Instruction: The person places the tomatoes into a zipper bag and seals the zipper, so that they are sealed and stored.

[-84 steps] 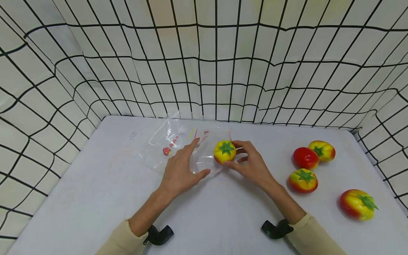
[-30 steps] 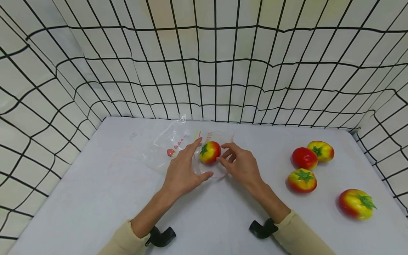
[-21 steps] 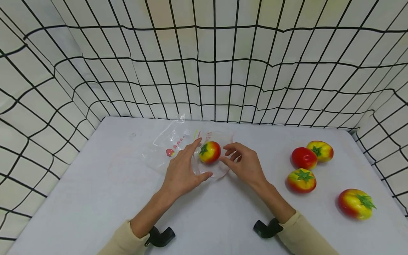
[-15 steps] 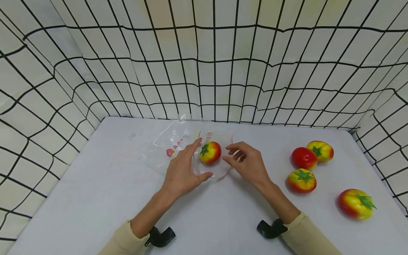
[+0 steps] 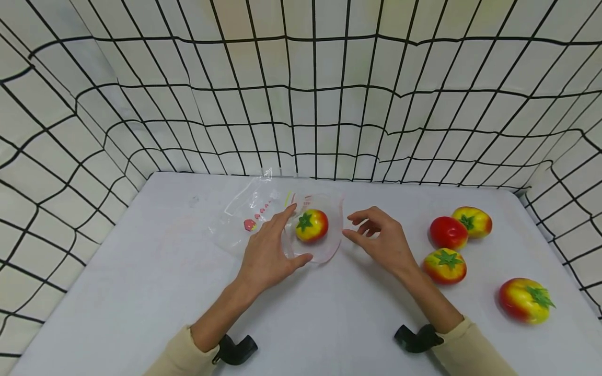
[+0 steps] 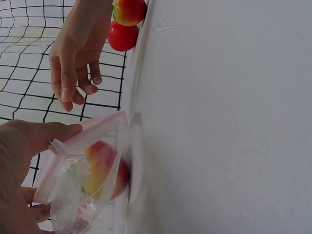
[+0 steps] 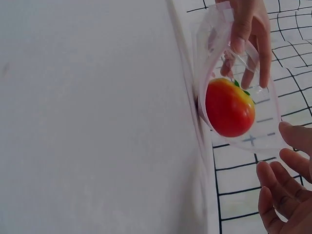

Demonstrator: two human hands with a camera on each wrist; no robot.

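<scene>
A clear zip bag (image 5: 331, 245) printed with small red pictures lies on the table, its pink-edged mouth spread towards the right. My left hand (image 5: 265, 250) holds the bag around its mouth, thumb and fingers wide apart. Inside lies a red-and-yellow toy fruit (image 5: 312, 225), tomato-like, with a green star-shaped calyx. Both wrist views show this fruit within the film. To the right of the mouth, my right hand (image 5: 383, 243) is apart from bag and fruit, fingers loosely bent around nothing. Some left fingertips are partly covered by film.
On the right of the white table (image 5: 164, 292) sit a plain red toy fruit (image 5: 449, 233), a yellow-red one (image 5: 472, 222) behind it, another (image 5: 444, 266) in front, and one (image 5: 525, 301) farther right. Black netting (image 5: 317, 89) stands around the back and sides.
My right hand brought the fruit left into the bag, let it go, and drew back rightward. The fruit has rolled slightly, its calyx now facing more upward. The left hand has barely moved.
</scene>
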